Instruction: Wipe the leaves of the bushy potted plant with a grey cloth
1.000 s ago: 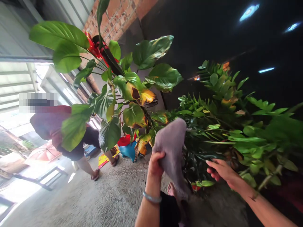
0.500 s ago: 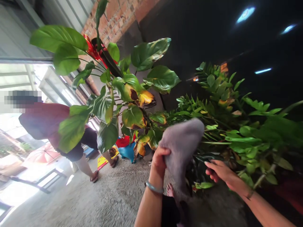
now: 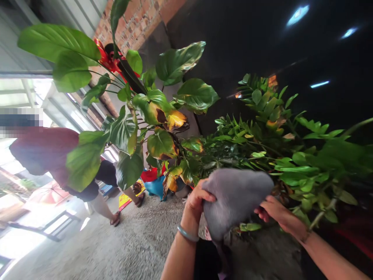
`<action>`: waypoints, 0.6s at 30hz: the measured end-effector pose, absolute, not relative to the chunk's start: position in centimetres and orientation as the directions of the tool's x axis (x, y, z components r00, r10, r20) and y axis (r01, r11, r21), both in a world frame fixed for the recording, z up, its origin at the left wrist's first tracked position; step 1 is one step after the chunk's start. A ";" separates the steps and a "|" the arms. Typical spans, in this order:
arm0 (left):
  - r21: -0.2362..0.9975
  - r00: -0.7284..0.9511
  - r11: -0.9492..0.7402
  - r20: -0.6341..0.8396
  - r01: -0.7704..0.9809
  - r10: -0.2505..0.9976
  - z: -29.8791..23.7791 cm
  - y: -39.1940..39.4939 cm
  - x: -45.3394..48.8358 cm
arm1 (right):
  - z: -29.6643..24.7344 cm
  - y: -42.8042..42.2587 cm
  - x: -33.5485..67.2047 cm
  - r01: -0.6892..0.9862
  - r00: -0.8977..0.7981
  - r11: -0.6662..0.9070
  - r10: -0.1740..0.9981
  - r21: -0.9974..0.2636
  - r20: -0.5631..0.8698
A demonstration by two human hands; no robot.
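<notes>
A soft grey cloth (image 3: pixel 234 200) spreads between my two hands, in front of the leafy plants. My left hand (image 3: pixel 198 204), with a pale bangle (image 3: pixel 188 233) on its wrist, grips the cloth's left edge. My right hand (image 3: pixel 275 216) curls its fingers at the lower right edge, and the cloth partly hides that hand. Just behind the cloth stand a dense plant with glossy narrow leaves (image 3: pixel 262 136) and a broad-leaved plant with yellowing patches (image 3: pixel 161 144). Below the cloth, one bare foot (image 3: pixel 207 234) is partly hidden.
A person in a red top and dark shorts (image 3: pixel 43 155) stands at the left on a rough concrete floor (image 3: pixel 134 241). A brick wall (image 3: pixel 131 27) rises behind the plants. A blue and red container (image 3: pixel 154 184) sits at the plants' base.
The cloth has swung to the right and spread wider, and it now reaches my right hand. The whole view has shifted slightly left.
</notes>
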State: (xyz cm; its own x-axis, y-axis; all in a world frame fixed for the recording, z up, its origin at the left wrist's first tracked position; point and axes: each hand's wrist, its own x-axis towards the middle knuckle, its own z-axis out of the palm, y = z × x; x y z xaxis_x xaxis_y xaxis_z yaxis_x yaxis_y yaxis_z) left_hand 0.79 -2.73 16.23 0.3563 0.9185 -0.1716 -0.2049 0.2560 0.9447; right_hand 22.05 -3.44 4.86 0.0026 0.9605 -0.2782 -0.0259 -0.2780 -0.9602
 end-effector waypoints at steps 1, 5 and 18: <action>0.938 0.293 0.210 -0.127 -0.274 0.948 17.0 -2.2 1.5 | 5.0 -3.4 21.9 -0.038 0.005 -0.285 0.958 -0.958 -0.285; 0.932 0.159 0.165 -0.118 -0.323 0.980 16.7 -1.1 5.1 | 5.1 -3.0 21.3 -0.044 0.004 -0.309 0.951 -0.950 -0.309; 0.871 -0.152 -0.009 -0.075 -0.491 0.985 17.9 -2.0 -3.8 | 5.4 -3.4 21.8 -0.078 0.004 -0.360 0.933 -0.930 -0.361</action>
State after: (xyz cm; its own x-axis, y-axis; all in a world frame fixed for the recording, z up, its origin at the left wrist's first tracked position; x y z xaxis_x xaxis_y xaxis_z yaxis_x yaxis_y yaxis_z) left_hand -3.82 -1.97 17.91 -0.1521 0.9855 -0.0754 -0.4908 -0.0091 0.8712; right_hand 21.85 -3.40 5.43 0.0042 0.9325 -0.3611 -0.0780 -0.3597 -0.9298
